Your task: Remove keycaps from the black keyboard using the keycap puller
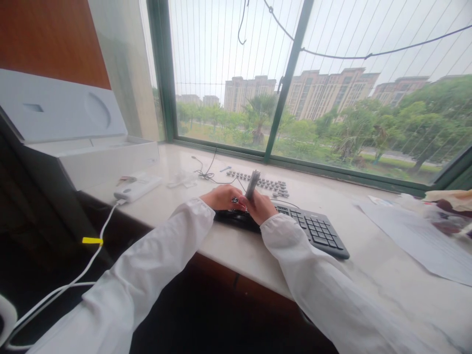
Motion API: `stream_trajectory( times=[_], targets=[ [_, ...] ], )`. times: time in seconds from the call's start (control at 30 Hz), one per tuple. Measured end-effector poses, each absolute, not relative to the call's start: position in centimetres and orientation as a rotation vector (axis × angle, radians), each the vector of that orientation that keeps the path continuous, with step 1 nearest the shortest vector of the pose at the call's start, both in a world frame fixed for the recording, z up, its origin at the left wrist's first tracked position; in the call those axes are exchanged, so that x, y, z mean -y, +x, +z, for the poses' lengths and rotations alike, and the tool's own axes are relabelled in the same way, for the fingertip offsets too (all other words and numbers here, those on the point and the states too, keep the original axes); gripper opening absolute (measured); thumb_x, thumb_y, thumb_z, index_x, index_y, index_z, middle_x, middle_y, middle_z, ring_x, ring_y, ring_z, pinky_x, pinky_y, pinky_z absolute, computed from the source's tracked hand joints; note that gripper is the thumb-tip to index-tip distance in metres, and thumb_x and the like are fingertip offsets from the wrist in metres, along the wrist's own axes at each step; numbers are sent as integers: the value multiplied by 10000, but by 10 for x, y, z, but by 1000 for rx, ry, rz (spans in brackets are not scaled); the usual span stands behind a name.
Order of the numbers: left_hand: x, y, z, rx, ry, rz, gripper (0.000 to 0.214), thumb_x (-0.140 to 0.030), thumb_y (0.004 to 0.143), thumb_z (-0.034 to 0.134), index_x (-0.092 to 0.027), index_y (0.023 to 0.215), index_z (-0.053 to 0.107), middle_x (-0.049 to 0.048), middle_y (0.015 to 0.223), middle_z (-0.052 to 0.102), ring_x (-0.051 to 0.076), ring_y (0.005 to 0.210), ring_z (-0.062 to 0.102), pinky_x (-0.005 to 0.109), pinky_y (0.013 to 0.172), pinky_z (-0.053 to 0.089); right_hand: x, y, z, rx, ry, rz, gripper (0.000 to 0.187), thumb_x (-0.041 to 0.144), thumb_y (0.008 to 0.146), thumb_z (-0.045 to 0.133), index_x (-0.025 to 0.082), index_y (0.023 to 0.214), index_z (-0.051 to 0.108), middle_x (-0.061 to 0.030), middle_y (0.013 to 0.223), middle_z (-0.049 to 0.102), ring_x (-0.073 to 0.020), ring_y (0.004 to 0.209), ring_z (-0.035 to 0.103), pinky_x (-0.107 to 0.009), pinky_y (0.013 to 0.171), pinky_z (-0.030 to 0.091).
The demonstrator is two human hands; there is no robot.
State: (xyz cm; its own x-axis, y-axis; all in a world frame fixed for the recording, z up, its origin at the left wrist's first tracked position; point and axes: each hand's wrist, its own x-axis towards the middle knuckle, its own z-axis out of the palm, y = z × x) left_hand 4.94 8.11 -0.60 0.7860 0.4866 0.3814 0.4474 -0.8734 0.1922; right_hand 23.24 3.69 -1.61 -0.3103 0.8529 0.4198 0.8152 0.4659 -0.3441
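A black keyboard (317, 228) lies on the pale stone sill. My right hand (261, 205) is closed round a slim grey tool (252, 183) that stands upright over the keyboard's left part. My left hand (222, 196) rests curled beside it on the keyboard, its fingertips pinched at a small dark piece I cannot make out. Behind the hands, rows of loose dark keycaps (263, 183) lie on the sill. Both arms wear white sleeves.
A white power strip (136, 187) with a white cable (96, 250) lies at left, beside an open white box (92, 157). Thin black wires (208, 173) run near the window. Papers (413, 236) and a bag lie at right. The sill's front edge (236, 263) drops off.
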Motion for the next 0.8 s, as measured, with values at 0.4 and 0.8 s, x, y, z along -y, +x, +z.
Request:
stream_trajectory(
  times=[0.4,0.8],
  targets=[
    [-83,47,-9,-735,2902,685,169,-349,785,681,-217,869,745,8,814,698,107,669,592,207,621,381,-36,228,-19,2093,-1366,120,240,448,921,441,222,925,520,-40,786,681,-220,726,628,-266,620,353],
    [-82,48,-9,-751,2857,720,181,-388,775,690,-225,828,749,-4,808,701,95,659,587,189,607,372,-36,227,-20,2073,-1446,35,277,450,930,412,200,924,530,-44,760,669,-209,705,624,-259,601,331]
  ],
)
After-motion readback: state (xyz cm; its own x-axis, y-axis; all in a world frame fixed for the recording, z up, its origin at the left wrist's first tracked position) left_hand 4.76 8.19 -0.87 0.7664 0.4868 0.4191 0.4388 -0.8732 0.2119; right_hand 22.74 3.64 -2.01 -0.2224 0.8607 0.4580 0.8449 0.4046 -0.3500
